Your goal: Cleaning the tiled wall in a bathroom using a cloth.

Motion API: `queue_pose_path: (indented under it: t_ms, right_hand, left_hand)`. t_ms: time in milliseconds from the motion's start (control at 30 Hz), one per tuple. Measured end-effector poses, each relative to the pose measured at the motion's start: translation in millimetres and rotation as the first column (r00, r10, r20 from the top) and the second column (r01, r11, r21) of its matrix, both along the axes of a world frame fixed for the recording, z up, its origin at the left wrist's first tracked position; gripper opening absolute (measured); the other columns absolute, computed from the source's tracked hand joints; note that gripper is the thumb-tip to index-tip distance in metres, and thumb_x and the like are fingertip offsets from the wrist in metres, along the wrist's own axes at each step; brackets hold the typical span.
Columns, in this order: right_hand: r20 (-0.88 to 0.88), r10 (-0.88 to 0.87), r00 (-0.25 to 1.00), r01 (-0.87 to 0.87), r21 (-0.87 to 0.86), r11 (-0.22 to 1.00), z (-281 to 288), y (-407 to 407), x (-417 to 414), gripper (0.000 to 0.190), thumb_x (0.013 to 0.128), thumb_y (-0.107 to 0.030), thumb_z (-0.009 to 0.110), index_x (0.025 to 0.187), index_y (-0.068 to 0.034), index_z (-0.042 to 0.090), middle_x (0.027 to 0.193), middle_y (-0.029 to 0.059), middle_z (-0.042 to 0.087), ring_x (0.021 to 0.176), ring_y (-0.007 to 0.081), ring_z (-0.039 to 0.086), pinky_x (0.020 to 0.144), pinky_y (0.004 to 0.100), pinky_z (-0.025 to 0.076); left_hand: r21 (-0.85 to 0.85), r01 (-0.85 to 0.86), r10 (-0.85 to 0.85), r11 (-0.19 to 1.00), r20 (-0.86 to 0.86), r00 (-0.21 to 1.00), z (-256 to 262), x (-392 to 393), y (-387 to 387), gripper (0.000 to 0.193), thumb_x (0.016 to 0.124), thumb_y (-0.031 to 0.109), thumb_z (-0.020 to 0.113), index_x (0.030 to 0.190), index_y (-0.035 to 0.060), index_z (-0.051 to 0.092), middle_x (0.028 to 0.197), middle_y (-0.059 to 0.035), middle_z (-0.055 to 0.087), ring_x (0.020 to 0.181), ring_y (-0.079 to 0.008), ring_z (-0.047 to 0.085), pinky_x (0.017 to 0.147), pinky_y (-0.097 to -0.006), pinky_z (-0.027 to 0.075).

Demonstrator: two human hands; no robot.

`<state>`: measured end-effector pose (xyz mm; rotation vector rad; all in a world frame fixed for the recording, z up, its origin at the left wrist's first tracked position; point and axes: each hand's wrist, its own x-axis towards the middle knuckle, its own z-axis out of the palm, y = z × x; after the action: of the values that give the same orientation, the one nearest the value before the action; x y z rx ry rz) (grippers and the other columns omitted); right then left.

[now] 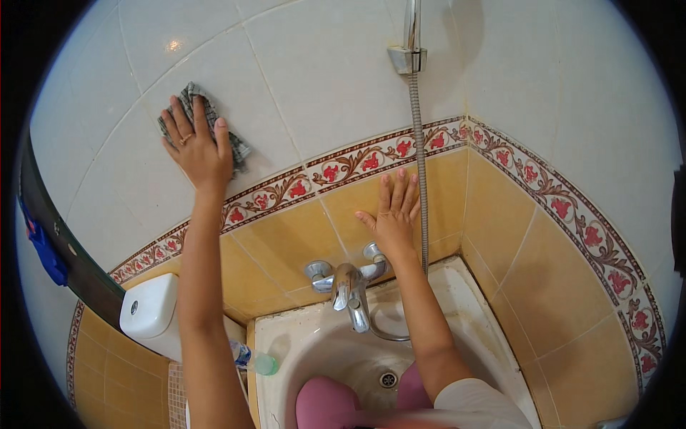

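Observation:
My left hand [201,155] presses a grey checked cloth [239,147] against the white wall tiles [316,69], above the floral border. Its fingers are spread over the cloth, and one wears a ring. With fingers apart, my right hand [395,222] rests on the yellow wall tiles [348,209] just below that border and holds nothing. Beside its fingers hangs the metal shower hose [418,134]. The chrome mixer tap [349,289] sits below and left of this hand, and my right forearm partly covers the tap's right side.
Below is a bathtub [482,289] with a drain [388,380]; my legs show inside it. A toilet cistern [153,305] stands left, near a plastic bottle with a green cap [265,364] at the tub's edge. A shower bracket [407,60] juts from the wall.

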<state>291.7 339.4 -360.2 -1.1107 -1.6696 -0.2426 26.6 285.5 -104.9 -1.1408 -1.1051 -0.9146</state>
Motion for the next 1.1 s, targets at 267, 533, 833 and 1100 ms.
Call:
queue_pose_path:
  t_ms: [267, 533, 833, 1100]
  right_hand:
    - [-0.07, 0.011, 0.997, -0.016, -0.077, 0.997, 8.1, -5.5, -1.0, 0.104, 0.084, -0.046, 0.067, 0.155, -0.022, -0.005, 0.161, 0.0125, -0.011, 0.146, 0.0441, -0.01, 0.109, 0.0708, 0.006]
    - [-0.042, -0.008, 0.999, -0.001, -0.224, 0.975, 22.8, -22.9, -6.4, 0.097, 0.087, -0.042, 0.064, 0.155, -0.011, 0.002, 0.16, 0.0186, -0.009, 0.145, 0.045, -0.011, 0.109, 0.07, 0.008]
    - [-0.328, 0.176, 0.928, -0.16, 0.073, 0.984, 43.3, -43.1, -2.4, 0.075, 0.085, -0.018, 0.067, 0.149, -0.004, 0.029, 0.157, 0.0246, 0.009, 0.144, 0.0476, 0.009, 0.112, 0.0602, 0.02]
    - [-0.446, 0.317, 0.837, -0.224, 0.249, 0.942, 60.2, -59.5, -13.6, 0.036, 0.087, -0.009, 0.061, 0.12, 0.003, 0.057, 0.144, 0.0237, 0.038, 0.134, 0.044, 0.033, 0.11, 0.0517, 0.029]
  left_hand:
    - [-0.277, 0.088, -0.134, 0.957, -0.152, 0.979, -76.0, 76.2, 6.9, 0.053, 0.091, 0.034, 0.05, 0.141, 0.0169, 0.049, 0.158, -0.0101, 0.027, 0.147, -0.0324, 0.019, 0.116, -0.0528, 0.013]
    - [-0.562, -0.004, -0.25, 0.827, -0.374, 0.893, -144.5, 67.2, -0.3, 0.06, 0.085, 0.038, 0.056, 0.143, 0.0262, 0.046, 0.156, -0.0022, 0.031, 0.145, -0.0248, 0.024, 0.116, -0.0515, 0.017]
    - [-0.285, -0.191, 0.111, 0.939, -0.275, 0.955, -17.6, -25.5, -50.7, 0.059, 0.085, 0.041, 0.063, 0.14, 0.0272, 0.049, 0.159, 0.0028, 0.025, 0.148, -0.0213, 0.016, 0.111, -0.0659, 0.008]
    - [-0.203, 0.056, -0.053, 0.978, 0.02, 0.998, -82.0, 8.2, 0.7, 0.062, 0.085, 0.04, 0.06, 0.142, 0.0187, 0.046, 0.161, -0.0106, 0.015, 0.149, -0.0351, 0.007, 0.111, -0.0673, 0.006]
